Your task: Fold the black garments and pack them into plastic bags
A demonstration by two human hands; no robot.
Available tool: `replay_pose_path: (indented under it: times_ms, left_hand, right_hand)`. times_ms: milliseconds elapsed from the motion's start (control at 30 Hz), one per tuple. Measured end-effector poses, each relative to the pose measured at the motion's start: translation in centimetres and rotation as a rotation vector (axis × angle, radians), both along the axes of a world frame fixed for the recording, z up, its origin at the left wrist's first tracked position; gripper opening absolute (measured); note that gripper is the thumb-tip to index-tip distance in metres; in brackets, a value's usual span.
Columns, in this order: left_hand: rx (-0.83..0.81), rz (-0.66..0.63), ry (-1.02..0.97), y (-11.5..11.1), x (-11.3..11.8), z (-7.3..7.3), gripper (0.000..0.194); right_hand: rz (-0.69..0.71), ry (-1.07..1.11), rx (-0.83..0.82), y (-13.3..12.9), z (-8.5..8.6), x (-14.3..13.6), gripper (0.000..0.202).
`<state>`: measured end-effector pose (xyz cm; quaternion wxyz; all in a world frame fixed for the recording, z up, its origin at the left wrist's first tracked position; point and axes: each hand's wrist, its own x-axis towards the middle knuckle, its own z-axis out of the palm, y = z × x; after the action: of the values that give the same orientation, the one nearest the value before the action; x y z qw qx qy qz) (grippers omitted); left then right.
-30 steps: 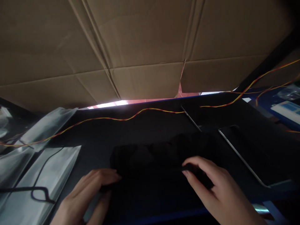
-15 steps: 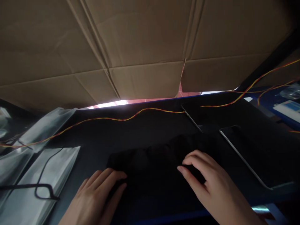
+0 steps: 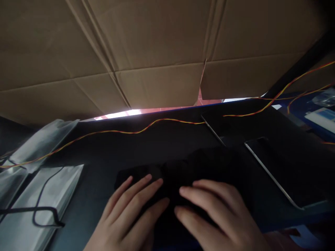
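A dark, glossy flat panel [image 3: 174, 170], perhaps a screen, lies at the middle front of a black work surface [image 3: 125, 150]. My left hand [image 3: 131, 212] reaches over its left part, fingers spread and stretched forward. From the other side comes my right hand [image 3: 220, 212], its thumb apart from the bent fingers. The two sets of fingertips are close together over the panel. No object shows between the fingers of either hand. The panel's near edge is hidden in shadow and behind my hands.
To the right lie a dark tablet-like panel with a silver edge [image 3: 274, 177] and another similar panel [image 3: 213, 129] behind it. Translucent plastic sleeves [image 3: 60, 195] and a black cord [image 3: 44, 209] are at left. Red-yellow twisted wire [image 3: 136, 132] crosses the back, before a cardboard sheet [image 3: 157, 83].
Both hands have moved inward over the dark panel, so their fingertips are now close together. The left fingers have spread out. The camera view has shifted slightly.
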<state>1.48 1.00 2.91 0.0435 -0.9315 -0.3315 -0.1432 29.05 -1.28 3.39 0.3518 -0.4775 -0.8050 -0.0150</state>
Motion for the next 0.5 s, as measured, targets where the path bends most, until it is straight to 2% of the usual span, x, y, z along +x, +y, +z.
replay_pose_path:
  times_ms: [67, 233, 367, 400, 433, 500]
  left_hand:
    - [0.041, -0.019, 0.044, 0.1, 0.7, -0.6, 0.060]
    - [0.084, 0.103, 0.201, 0.3, 1.2, -2.1, 0.060]
    - [0.026, 0.107, 0.165, 0.3, 0.6, -2.1, 0.062]
    - [0.003, 0.108, 0.128, 0.3, 0.4, -1.9, 0.062]
    - [-0.019, 0.111, 0.083, 0.4, 0.1, -1.8, 0.063]
    - [-0.060, 0.153, -0.014, 0.5, -0.6, -1.6, 0.066]
  right_hand:
    - [0.069, 0.003, -0.012, 0.0, -0.9, -1.0, 0.033]
    - [0.081, -0.111, -0.153, 0.1, -3.5, -1.1, 0.038]
    - [0.175, -0.171, -0.166, -0.4, -2.7, 0.8, 0.044]
    - [0.156, -0.143, -0.179, -0.6, -2.2, 1.6, 0.045]
    - [0.073, -0.090, -0.187, -0.8, -1.8, 2.6, 0.045]
    - [-0.240, 0.017, -0.199, -1.0, -1.5, 5.1, 0.038]
